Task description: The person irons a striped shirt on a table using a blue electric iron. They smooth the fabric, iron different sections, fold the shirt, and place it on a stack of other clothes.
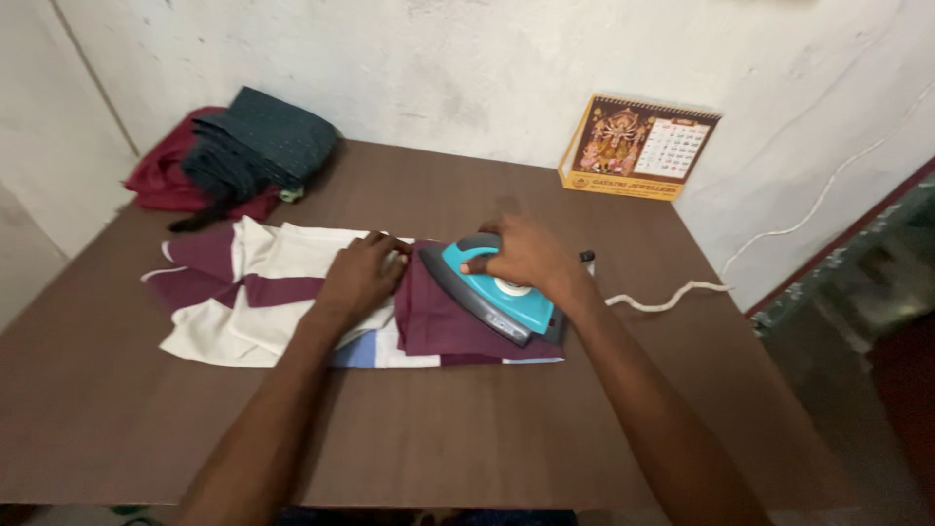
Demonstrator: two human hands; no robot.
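Evidently the pressing was under way rather than finished. Near the middle of the frame, the right hand (526,255) was closed around the handle of a teal and grey iron (497,295), which sat flat on the maroon right-hand part of a striped garment (282,302) in cream, maroon and a little pale blue. The left hand (360,278) lay just left of the iron's tip, fingers spread loosely and palm down on the cloth, gripping nothing but pinning the fabric flat.

The garment was spread across the centre of the brown wooden table (467,438), partly folded, with its left portion lying in loose overlapping layers that looked uneven. Judging from that, only the section under and beside the iron seemed to be getting attention, and the left stretch appeared to be left to smooth; whether the maroon panel was already flat I could not tell.

At the upper left of the frame, a folded dark grey cloth (258,146) rested on top of a dark red cloth (161,175), stacked against the wall, well apart from the hands. A white cord (672,297) trailed from behind the iron off towards the right edge of the table. A small desk calendar (638,146) leaned against the wall at the upper right.
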